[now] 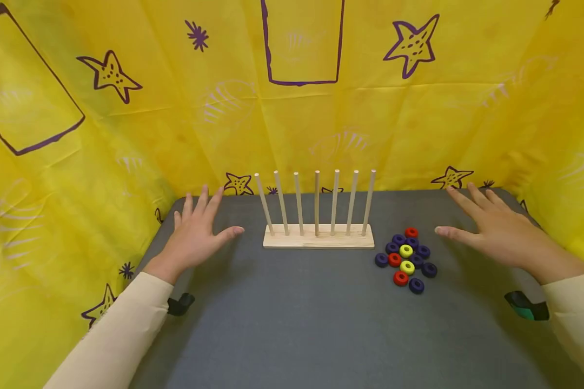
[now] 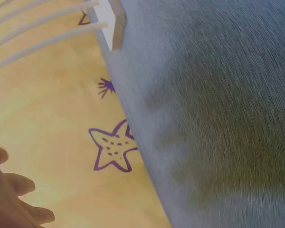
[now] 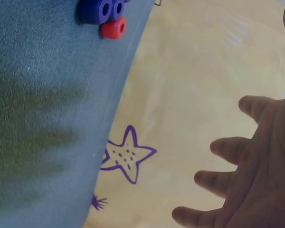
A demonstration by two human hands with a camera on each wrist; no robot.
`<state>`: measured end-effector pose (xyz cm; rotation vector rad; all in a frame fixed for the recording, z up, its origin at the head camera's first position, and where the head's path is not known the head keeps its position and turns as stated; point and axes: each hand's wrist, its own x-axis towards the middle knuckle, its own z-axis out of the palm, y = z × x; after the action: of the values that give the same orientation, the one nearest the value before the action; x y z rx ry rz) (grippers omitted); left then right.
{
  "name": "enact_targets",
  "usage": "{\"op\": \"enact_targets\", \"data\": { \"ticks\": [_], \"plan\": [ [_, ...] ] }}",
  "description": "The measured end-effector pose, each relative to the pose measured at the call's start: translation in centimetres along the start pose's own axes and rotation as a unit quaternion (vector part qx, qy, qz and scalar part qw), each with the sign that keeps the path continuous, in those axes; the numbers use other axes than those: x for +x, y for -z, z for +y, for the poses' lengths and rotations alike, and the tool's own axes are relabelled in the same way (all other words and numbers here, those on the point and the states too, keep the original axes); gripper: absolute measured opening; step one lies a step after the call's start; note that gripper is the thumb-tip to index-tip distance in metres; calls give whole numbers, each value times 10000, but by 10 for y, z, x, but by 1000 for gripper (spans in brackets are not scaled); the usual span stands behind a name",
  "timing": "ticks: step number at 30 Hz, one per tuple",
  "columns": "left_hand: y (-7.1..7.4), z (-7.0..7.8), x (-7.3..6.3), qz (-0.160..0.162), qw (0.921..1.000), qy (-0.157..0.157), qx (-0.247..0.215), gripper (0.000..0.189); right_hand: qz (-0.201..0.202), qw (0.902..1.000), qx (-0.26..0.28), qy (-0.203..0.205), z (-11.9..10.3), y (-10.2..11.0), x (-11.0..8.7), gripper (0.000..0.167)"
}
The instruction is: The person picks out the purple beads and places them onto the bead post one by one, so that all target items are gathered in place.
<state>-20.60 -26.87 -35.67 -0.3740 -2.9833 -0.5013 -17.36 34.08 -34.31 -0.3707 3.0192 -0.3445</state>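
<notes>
My left hand [image 1: 194, 235] is held with fingers spread, left of a wooden peg rack [image 1: 318, 242], and holds nothing. The rack is a pale flat base with several thin upright rods in a row, all bare. Right of it lies a loose cluster of small rings: dark blue rings [image 1: 416, 286], red rings [image 1: 400, 279] and yellow rings [image 1: 407, 267]. On the far side of the cluster, my right hand [image 1: 503, 232] also has its fingers spread and holds nothing. The right wrist view shows its fingers [image 3: 230, 151] extended, with a red ring [image 3: 114, 28] near the top.
A grey cloth-covered table [image 1: 292, 324] lies under everything. Yellow fabric [image 1: 292, 119] printed with purple starfish and frames hangs behind the table and along both sides. Dark straps [image 1: 526, 306] show at both wrists, below the cream sleeves [image 1: 121, 324].
</notes>
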Motion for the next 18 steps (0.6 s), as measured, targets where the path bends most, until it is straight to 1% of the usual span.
{"op": "enact_targets", "data": {
  "ticks": [2,4,7,9,12,15,18],
  "plan": [
    [-2,0,3,135,9996,-44,-237,111,50,9998,190,56,3,-1,0,98],
    [-4,0,6,297,9978,-108,-589,109,102,9991,403,99,5,-3,-1,97],
    [-10,-2,11,557,9909,-224,-1207,104,281,9953,875,321,8,-5,-1,94],
    [-15,-3,14,716,9830,-289,-1664,100,429,9894,1280,534,9,-7,-2,92],
    [-23,-4,18,925,9699,-348,-2227,99,596,9775,1857,807,9,-11,-4,89],
    [-31,-1,20,1065,9551,-364,-2741,100,653,9686,2237,862,10,-16,-5,86],
    [-39,2,22,1115,9382,-343,-3259,94,659,9624,2505,824,10,-22,-6,84]
  ]
}}
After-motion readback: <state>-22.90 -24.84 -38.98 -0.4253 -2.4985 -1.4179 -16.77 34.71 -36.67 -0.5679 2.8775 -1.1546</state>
